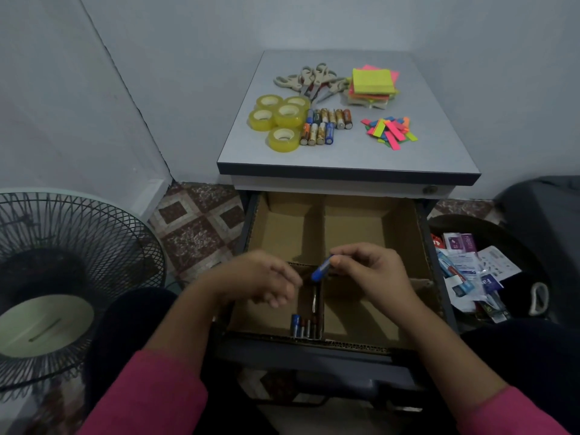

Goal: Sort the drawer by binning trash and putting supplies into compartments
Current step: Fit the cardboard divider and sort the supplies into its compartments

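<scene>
Right hand pinching a blue cylindrical battery above the open drawer's brown cardboard divider, left hand loosely curled, holding nothing, few batteries in narrow front compartment, black trash bin with wrappers, one purple packet reading "KILERTY", other print too small.

- The left hand covers much of the drawer's near-left compartment, so its floor goes unseen.
- Fingers hide the upper end of the blue battery in the right hand.
- Batteries in the narrow slot sit in shadow, labels unreadable.
- The fan runs off the left edge.
- Print on the trash wrappers is too small to read.
</scene>
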`<state>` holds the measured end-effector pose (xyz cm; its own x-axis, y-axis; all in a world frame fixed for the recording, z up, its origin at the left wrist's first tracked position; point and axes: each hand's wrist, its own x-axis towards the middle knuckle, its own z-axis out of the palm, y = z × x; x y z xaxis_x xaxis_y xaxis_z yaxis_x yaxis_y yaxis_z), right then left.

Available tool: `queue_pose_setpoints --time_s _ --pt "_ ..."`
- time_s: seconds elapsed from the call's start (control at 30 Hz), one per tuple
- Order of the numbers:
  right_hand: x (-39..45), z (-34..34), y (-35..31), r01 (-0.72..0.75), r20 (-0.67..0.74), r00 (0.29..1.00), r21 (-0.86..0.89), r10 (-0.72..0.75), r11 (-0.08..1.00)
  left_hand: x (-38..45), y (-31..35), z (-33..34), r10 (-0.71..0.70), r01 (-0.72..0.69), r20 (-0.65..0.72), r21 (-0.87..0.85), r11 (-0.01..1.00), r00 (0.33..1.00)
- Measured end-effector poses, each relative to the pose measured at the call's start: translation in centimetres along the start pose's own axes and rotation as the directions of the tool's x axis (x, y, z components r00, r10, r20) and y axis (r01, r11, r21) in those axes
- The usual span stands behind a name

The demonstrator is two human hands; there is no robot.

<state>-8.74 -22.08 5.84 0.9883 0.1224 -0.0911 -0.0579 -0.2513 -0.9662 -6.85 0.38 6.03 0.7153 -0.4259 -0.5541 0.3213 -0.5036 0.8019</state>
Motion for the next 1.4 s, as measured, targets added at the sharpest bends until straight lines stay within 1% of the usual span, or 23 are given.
queue_pose_setpoints --time_s 0.03,0.07,0.1,0.17,0.23,0.33,0.37,0.47,0.67,0.83,1.1,1.23,1.33,1.4 --pt "-0.1 0.5 -0.6 0.005 0.088 0.996 -0.087 0.003 0.996 -0.6 0.1 -0.7 0.063 -0.069 -0.075 -0.079 0.994 0.995" --pt "-0.2 1.2 -1.1 0.030 0.189 0.982 -0.207 0.009 0.978 -0.9 0.0 -1.2 0.116 -0.144 -0.178 -0.156 0.977 0.977" --pt "-0.2 2.0 -1.7 0.086 0.284 0.959 -0.334 0.013 0.939 -1.0 -0.2 -1.4 0.146 -0.213 -0.286 -0.222 0.951 0.947" --pt "0.2 4.2 -2.3 0.209 0.413 0.910 -0.518 0.029 0.829 -0.3 -1.0 -1.6 0.135 -0.310 -0.450 -0.342 0.887 0.883" --pt "0.9 6.3 -2.1 0.240 0.458 0.883 -0.623 0.099 0.745 0.2 -1.4 -1.7 0.084 -0.351 -0.517 -0.445 0.824 0.852" --pt "1.8 8.5 -1.5 0.265 0.469 0.860 -0.748 0.202 0.608 0.3 -1.6 -1.7 0.071 -0.375 -0.527 -0.496 0.783 0.847" --pt "2.0 8.8 -1.3 0.267 0.469 0.853 -0.767 0.227 0.583 0.3 -1.5 -1.6 0.077 -0.377 -0.525 -0.494 0.783 0.848" --pt "2.4 9.2 -1.3 0.259 0.465 0.845 -0.789 0.264 0.557 0.4 -1.5 -1.4 0.088 -0.383 -0.529 -0.479 0.790 0.844" --pt "2.1 9.7 -1.2 0.228 0.407 0.852 -0.855 0.329 0.466 0.4 -1.5 -1.5 0.087 -0.376 -0.516 -0.486 0.789 0.852" --pt "1.9 10.0 -1.0 0.225 0.370 0.869 -0.886 0.328 0.404 0.4 -1.5 -1.5 0.085 -0.374 -0.513 -0.491 0.787 0.854" --pt "1.8 10.2 -1.1 0.215 0.364 0.867 -0.889 0.341 0.404 0.5 -1.6 -1.5 0.088 -0.377 -0.516 -0.488 0.787 0.852" --pt "1.6 9.9 -1.5 0.259 0.399 0.870 -0.870 0.290 0.419 0.6 -1.6 -1.4 0.090 -0.378 -0.521 -0.479 0.792 0.849" --pt "1.9 8.8 -2.7 0.273 0.404 0.878 -0.864 0.257 0.423 0.6 -1.6 -1.4 0.093 -0.370 -0.527 -0.449 0.813 0.845" --pt "2.3 7.6 -3.6 0.241 0.382 0.895 -0.847 0.229 0.473 0.6 -1.3 -1.2 0.086 -0.346 -0.535 -0.407 0.845 0.840"
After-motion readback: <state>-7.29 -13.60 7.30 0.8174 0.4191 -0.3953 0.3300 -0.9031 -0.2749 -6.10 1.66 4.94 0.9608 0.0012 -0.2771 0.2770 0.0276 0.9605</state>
